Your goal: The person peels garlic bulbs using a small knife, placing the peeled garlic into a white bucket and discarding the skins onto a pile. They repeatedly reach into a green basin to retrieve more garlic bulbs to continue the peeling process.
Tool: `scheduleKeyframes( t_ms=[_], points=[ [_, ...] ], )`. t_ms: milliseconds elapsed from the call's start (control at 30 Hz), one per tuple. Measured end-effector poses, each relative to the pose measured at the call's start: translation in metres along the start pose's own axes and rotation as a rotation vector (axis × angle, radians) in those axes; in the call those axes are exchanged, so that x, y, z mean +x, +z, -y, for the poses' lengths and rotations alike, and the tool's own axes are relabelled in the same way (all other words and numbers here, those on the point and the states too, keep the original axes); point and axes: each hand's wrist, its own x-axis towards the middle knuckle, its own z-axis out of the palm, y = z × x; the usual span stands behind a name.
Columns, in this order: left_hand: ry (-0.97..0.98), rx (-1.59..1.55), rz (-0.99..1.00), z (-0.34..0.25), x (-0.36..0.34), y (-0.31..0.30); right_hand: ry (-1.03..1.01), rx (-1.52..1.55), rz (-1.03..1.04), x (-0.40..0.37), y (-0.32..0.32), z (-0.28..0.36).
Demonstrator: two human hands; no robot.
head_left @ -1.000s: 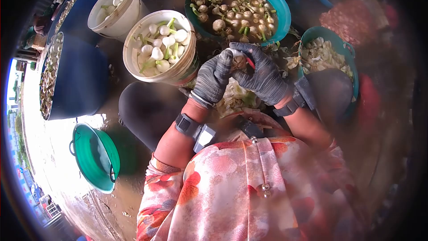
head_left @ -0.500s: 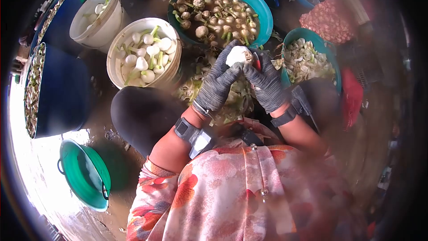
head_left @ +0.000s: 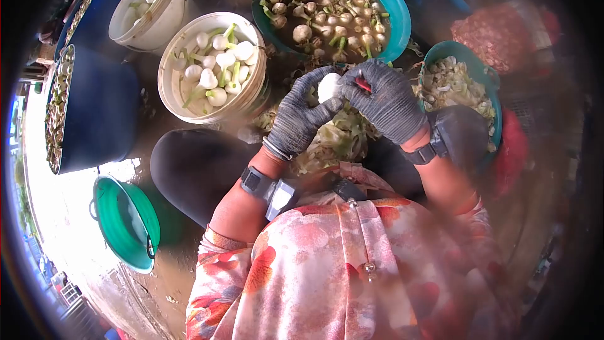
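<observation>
My left hand [head_left: 299, 115], in a grey knit glove, is closed around a peeled white garlic bulb [head_left: 328, 88]. My right hand [head_left: 390, 103], gloved alike, grips a small knife with a red handle [head_left: 363, 84] against the bulb's right side; its blade is hidden. Below both hands lies a heap of pale skins and trimmings [head_left: 336, 141]. Just beyond them, a teal tub [head_left: 401, 28] holds unpeeled bulbs with green stems in brown water. Clean white bulbs with stems fill a white bucket [head_left: 173, 97] to the left.
A second white bucket [head_left: 141, 41] with bulbs stands farther left, near a dark blue container [head_left: 97, 113]. At lower left is a green basin [head_left: 119, 223]. On the right are a teal basin of peelings [head_left: 495, 97] and a reddish mesh sack [head_left: 494, 38].
The bulb has turned; its rough brownish end no longer shows. My right hand has rolled over, knuckles up, bringing the red handle into clearer sight. The camera view has shifted slightly.
</observation>
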Motion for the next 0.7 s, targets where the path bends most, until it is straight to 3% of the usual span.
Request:
scheduleKeyframes(
  t_ms=[167,233,300,333,367,433,500,533,567,633,700],
  points=[
    [-0.011,-0.06,0.017,-0.007,0.012,0.002,0.237,0.232,-0.019,0.008,0.015,-0.015],
    [-0.066,-0.245,0.052,-0.011,0.013,0.005,0.298,0.305,-0.056,0.009,0.026,-0.033],
    [-0.035,-0.179,0.059,-0.002,0.016,0.005,0.355,0.703,-0.078,0.013,0.032,-0.054],
    [-0.088,-0.352,0.076,0.004,0.018,0.004,0.406,0.977,-0.063,0.014,0.033,-0.053],
    [-0.138,-0.524,0.092,0.008,0.021,0.003,0.403,0.983,-0.062,0.015,0.031,-0.052],
    [-0.173,-0.642,0.092,0.013,0.026,0.005,0.638,1.065,-0.039,0.015,0.024,-0.053],
    [-0.222,-0.889,0.074,0.015,0.031,0.01,0.572,1.22,-0.026,0.017,0.023,-0.058],
    [-0.193,-0.734,-0.055,0.014,0.032,0.016,0.574,1.334,-0.082,0.016,0.028,-0.064],
    [-0.193,-0.728,-0.055,0.014,0.033,0.015,0.575,1.447,-0.139,0.015,0.029,-0.069],
    [0.111,0.249,-0.023,0.011,0.035,0.01,0.622,1.496,-0.116,0.018,0.02,-0.073],
    [0.048,0.21,-0.026,0.004,0.037,0.008,0.485,1.522,-0.034,0.024,0.006,-0.064]
  ],
)
